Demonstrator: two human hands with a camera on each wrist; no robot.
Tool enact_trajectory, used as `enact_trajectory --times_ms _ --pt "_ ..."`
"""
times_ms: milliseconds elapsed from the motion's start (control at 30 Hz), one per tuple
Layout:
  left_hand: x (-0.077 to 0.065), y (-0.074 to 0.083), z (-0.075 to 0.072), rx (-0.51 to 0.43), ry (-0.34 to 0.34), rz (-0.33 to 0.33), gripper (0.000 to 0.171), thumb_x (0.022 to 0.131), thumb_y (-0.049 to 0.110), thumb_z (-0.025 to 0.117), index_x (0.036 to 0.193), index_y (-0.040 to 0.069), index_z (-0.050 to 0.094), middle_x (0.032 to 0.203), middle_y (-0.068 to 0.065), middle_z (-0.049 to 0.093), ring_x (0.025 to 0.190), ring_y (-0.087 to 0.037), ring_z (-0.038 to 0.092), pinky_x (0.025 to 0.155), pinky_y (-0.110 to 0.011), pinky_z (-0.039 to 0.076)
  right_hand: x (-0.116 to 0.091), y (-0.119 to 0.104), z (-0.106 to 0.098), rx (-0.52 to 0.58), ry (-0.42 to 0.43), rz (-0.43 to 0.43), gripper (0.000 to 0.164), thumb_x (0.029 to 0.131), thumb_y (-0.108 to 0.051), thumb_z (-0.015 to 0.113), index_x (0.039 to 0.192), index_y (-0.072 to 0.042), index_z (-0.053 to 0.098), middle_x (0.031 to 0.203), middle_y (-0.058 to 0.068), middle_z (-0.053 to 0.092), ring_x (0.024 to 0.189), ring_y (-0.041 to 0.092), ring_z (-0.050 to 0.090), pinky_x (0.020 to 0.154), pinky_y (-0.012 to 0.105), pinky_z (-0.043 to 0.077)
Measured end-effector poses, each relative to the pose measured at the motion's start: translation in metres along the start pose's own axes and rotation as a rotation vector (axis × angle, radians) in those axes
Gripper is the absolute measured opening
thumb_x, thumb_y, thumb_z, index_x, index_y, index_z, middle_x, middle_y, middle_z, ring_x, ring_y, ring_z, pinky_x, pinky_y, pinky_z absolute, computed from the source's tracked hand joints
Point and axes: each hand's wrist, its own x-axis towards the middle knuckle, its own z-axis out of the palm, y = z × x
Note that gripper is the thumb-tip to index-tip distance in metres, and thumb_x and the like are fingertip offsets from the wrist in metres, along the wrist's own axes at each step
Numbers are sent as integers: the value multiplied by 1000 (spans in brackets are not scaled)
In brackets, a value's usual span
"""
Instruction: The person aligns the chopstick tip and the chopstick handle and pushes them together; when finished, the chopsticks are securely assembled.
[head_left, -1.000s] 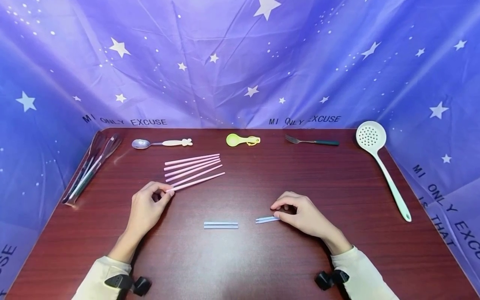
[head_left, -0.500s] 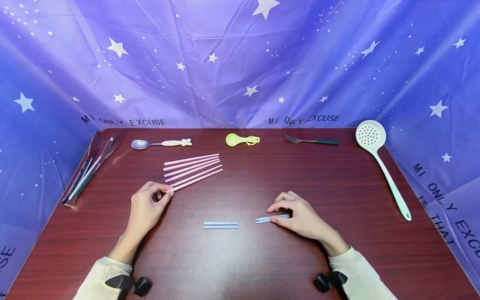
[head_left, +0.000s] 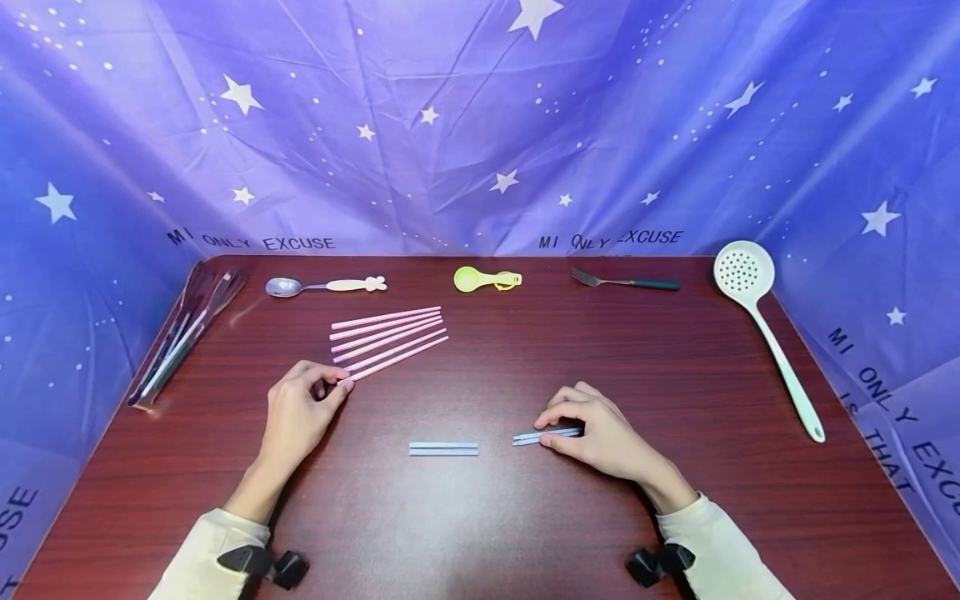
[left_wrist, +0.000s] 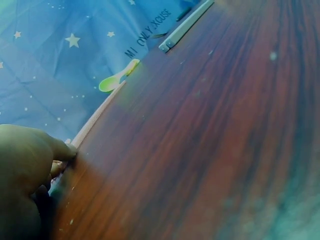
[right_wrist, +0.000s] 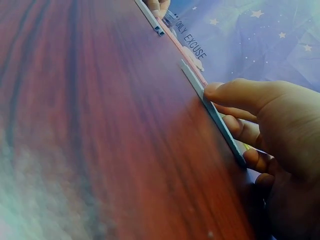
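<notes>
Several pink chopsticks (head_left: 386,337) lie fanned out on the table, left of the middle. My left hand (head_left: 306,408) pinches the thick left end of the nearest pink chopstick between thumb and fingers. In the left wrist view that chopstick (left_wrist: 97,117) runs away from the fingertip. My right hand (head_left: 600,425) pinches a pair of short blue-grey sticks (head_left: 527,438), thumb on the near side and fingers beyond, as the right wrist view also shows. Part of that pair is hidden behind the thumb. A second blue-grey pair (head_left: 443,449) lies side by side between my hands, untouched.
Along the back edge of the table (head_left: 480,533) lie a spoon (head_left: 285,287), a yellow-green measuring spoon (head_left: 467,279) and a fork (head_left: 637,284). A pale green skimmer (head_left: 776,358) lies at the right; a clear pouch of utensils (head_left: 183,342) at the left.
My right hand has shifted slightly left along the blue-grey sticks. The nearest pink chopstick's far end has swung back, closer to the other chopsticks, while my left hand stayed on its near end.
</notes>
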Motion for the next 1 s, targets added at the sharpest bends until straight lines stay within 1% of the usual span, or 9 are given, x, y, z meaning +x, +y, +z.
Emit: enact_trajectory --times_ms 233,333,400,467,533,667,733,867,1000 --pt "1 2 2 -20 10 12 13 79 7 88 87 10 79 76 -3 62 64 -9 49 63 -16 34 -1 1 1 -9 12 -19 19 85 -20 86 98 -31 78 93 -18 68 81 3 47 69 20 39" --pt "0 7 5 -68 23 30 15 78 8 88 90 11 79 79 -2 64 66 -8 50 63 -16 35 0 1 1 -8 16 -21 18 85 -20 86 96 -32 78 91 -18 68 80 3 46 68 20 39" --pt "-3 14 8 -119 11 52 17 79 9 88 93 12 80 82 -1 66 67 -8 51 63 -16 37 0 1 0 -5 19 -22 18 84 -19 86 95 -32 78 90 -18 68 79 3 46 68 20 39" --pt "-7 24 12 -174 -31 86 19 79 10 89 96 14 80 88 0 70 72 -8 56 67 -15 40 0 0 0 -5 21 -24 18 84 -19 86 94 -31 78 90 -17 68 79 3 46 67 20 39" --pt "-14 37 16 -211 -96 127 22 79 12 89 99 16 80 93 2 72 78 -9 61 73 -15 43 1 0 0 -6 17 -22 18 84 -19 86 94 -32 78 90 -18 68 78 4 46 67 20 38" --pt "-26 61 27 -239 -228 214 25 79 17 89 102 19 81 99 7 72 92 -10 67 84 -17 47 1 -2 1 -9 5 -8 17 85 -21 86 94 -33 78 91 -18 68 79 4 45 67 20 38" --pt "-29 70 32 -250 -278 238 24 79 19 89 102 20 81 99 9 72 93 -9 66 84 -19 49 1 -2 1 -11 5 -2 17 85 -22 86 94 -33 78 91 -19 68 79 4 45 67 21 38" --pt "-33 79 40 -279 -349 245 23 78 20 89 100 21 82 95 12 71 91 -4 62 79 -22 50 0 -2 1 -16 9 1 17 84 -22 86 94 -33 78 91 -19 68 78 3 45 67 21 38" --pt "-37 81 44 -281 -375 249 23 76 23 91 97 23 82 92 14 71 89 -3 60 78 -24 50 1 -3 1 -12 12 -2 17 84 -21 86 93 -32 78 90 -18 68 78 4 45 67 20 38"
